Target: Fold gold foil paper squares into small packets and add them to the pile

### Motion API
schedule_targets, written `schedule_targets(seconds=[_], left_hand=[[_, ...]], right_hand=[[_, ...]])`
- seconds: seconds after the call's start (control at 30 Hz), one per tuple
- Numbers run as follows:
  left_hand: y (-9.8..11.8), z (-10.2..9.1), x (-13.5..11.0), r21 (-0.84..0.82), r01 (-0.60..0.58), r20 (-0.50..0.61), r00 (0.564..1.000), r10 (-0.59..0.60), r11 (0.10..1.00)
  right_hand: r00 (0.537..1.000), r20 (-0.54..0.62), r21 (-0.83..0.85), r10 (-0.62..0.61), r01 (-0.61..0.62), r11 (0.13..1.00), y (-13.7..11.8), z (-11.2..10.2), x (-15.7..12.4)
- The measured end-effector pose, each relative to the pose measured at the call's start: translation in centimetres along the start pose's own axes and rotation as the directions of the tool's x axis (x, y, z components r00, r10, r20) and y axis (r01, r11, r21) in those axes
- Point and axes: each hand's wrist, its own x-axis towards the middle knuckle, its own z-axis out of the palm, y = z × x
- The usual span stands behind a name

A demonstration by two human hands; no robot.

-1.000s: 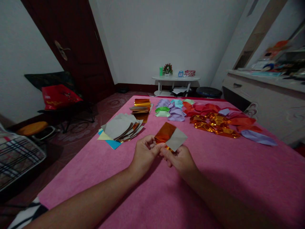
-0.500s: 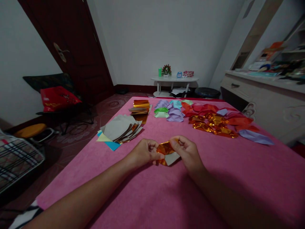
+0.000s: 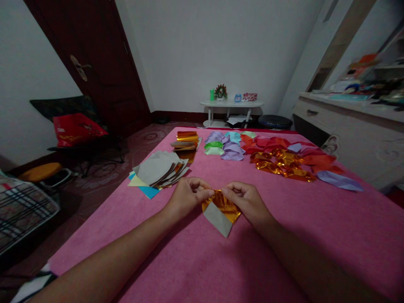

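Between my two hands is a partly folded sheet of gold foil paper point(image 3: 225, 205), shiny gold on one face with a dull grey flap hanging toward me. My left hand point(image 3: 191, 194) is closed, pinching the sheet's upper left edge between thumb and fingers. At the upper right edge, my right hand point(image 3: 245, 199) pinches it the same way. The thumbs are close together along the top. Past my left hand lies a fanned stack of grey-backed foil sheets point(image 3: 158, 168) on some blue paper point(image 3: 150, 192) and pale yellow paper point(image 3: 135, 182).
A pink cloth point(image 3: 176, 261) covers the table. Folded gold foil pieces point(image 3: 280, 164) lie at the far right, among red and orange folded papers point(image 3: 268, 144). Purple folded papers point(image 3: 232, 151) sit at the far middle, beside more gold sheets point(image 3: 187, 138). A white drawer cabinet point(image 3: 353, 126) stands right.
The foil sheet has been turned, so its grey flap now points down toward me. My hands have come closer together at its top edge.
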Motion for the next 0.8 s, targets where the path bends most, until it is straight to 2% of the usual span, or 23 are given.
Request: schedule_targets(seconds=[0.17,0.3,0.37,0.43,0.5,0.6,0.7,0.77,0.8], left_hand=[[-0.4,0.6,-0.5,0.066,-0.018,0.156,0.988,0.007,0.998],[-0.5,-0.4,0.2,0.090,0.037,0.249,0.967,-0.058,0.995],[-0.5,-1.3,1.0,0.141,0.038,0.300,0.951,-0.079,0.989],[-0.4,-2.1,2.0,0.207,0.020,0.341,0.935,-0.091,0.978],[-0.3,-2.7,2.9,0.272,-0.037,0.379,0.923,-0.071,0.962],[0.0,-2.7,4.0,0.358,-0.183,0.459,0.889,-0.002,0.916],[0.1,-1.8,4.9,0.405,-0.292,0.562,0.827,0.016,0.866],[0.1,-1.0,5.3,0.419,-0.348,0.601,0.798,0.031,0.838],[0.1,-0.7,5.5,0.426,-0.374,0.607,0.793,0.046,0.824]], right_hand=[[0.999,0.052,-0.120,0.008,-0.002,0.993,0.5,0.0,-0.1],[0.994,0.110,-0.158,0.001,0.016,0.987,0.5,0.1,-0.2],[0.993,0.103,-0.181,-0.051,0.069,0.981,0.3,0.0,-0.3],[0.983,0.071,-0.264,-0.169,0.182,0.947,0.3,-0.2,-0.3],[0.940,0.109,-0.383,-0.324,0.341,0.859,0.2,-0.5,-0.3],[0.811,0.330,-0.481,-0.483,0.585,0.653,0.1,-0.8,-0.3],[0.676,0.532,-0.482,-0.509,0.736,0.475,0.3,-0.9,-0.4],[0.623,0.605,-0.471,-0.496,0.782,0.409,0.5,-0.9,-0.5],[0.611,0.621,-0.465,-0.492,0.792,0.395,0.6,-0.9,-0.5]])
